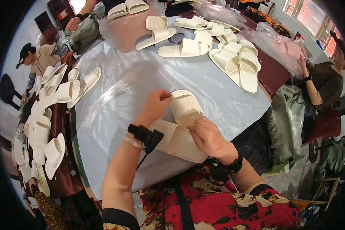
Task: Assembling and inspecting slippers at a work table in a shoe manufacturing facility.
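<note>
A pair of cream slippers [184, 145] lies before me at the near side of the table, partly covered by my hands. The quilted end of one slipper [186, 100] points away from me. Left of it, my left hand [156, 106] is closed in a pinch just above the table; whatever its fingertips hold is too small to make out. My right hand [209, 138] is also pinched, close against the slipper's strap, and its fingertips hide what they grip. A bundle of thin clear plastic strands [105, 101] lies to the left of my hands.
More cream slippers [239, 63] lie in groups along the table's far side. Others are piled on a brown surface [65, 176] at the left. Clear plastic bags [274, 42] are at the far right. One person [326, 80] sits at the right, another [42, 57] at the left.
</note>
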Tool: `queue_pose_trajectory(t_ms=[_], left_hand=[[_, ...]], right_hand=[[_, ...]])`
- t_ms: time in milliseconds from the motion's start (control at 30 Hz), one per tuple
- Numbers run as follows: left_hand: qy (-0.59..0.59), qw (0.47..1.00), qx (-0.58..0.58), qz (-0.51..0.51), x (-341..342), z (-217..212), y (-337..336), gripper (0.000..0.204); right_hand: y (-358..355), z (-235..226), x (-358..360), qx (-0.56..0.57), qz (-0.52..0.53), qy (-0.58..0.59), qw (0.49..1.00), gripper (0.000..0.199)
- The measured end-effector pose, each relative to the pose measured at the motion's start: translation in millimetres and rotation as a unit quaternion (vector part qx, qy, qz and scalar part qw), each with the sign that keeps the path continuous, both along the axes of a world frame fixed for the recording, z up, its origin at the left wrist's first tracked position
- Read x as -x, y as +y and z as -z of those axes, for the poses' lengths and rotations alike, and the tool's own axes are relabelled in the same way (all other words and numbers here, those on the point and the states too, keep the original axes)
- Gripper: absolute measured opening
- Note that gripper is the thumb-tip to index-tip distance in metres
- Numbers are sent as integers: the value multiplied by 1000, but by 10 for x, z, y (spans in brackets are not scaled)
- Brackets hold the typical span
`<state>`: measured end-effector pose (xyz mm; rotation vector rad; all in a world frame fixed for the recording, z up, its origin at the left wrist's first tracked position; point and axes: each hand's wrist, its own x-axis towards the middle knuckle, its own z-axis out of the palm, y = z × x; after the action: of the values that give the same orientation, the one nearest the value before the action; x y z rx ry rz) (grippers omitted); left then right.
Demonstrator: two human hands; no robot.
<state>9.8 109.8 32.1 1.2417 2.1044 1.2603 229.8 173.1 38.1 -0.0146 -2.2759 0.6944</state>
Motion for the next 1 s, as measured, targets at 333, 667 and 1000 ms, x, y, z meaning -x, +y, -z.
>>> queue_pose_trajectory(t_ms=[333, 667, 1000], left_hand=[[-3, 993, 78, 88, 46, 288, 87, 21], [-97, 980, 125, 118, -72, 239, -93, 22], [-501, 843, 103, 167, -158, 162, -100, 25]], right_hand=[[115, 168, -46, 91, 85, -90, 988, 16], [201, 386, -29, -44, 96, -152, 983, 10], [193, 455, 68, -92, 25, -140, 986, 17]])
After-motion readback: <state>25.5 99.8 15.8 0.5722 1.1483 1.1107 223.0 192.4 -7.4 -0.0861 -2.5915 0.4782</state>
